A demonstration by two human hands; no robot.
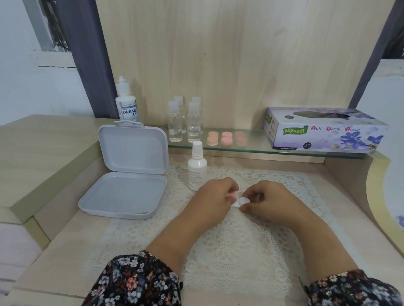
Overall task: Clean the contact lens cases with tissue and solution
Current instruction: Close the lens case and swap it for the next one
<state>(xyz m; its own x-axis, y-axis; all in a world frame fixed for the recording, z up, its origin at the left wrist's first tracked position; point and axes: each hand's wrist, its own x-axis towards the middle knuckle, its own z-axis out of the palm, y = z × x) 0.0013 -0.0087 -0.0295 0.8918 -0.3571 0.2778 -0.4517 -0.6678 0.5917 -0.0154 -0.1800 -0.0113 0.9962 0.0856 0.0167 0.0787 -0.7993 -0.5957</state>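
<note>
My left hand (215, 195) curls round a pink lens case part (232, 195) above the lace mat (238, 251). My right hand (268, 199) pinches a white round lens case piece (243, 201) right beside it. The two hands almost touch. A small white solution bottle (197, 167) stands upright just behind my left hand. Several pink lens cases (227, 138) lie in a row on the glass shelf (243, 149). The purple tissue box (324, 129) sits at the shelf's right end. No loose tissue is visible.
An open white plastic box (128, 172) lies at the left of the mat. Several clear small bottles (185, 122) and a large lens solution bottle (127, 101) stand at the back left. A raised wooden ledge (34, 159) borders the left side.
</note>
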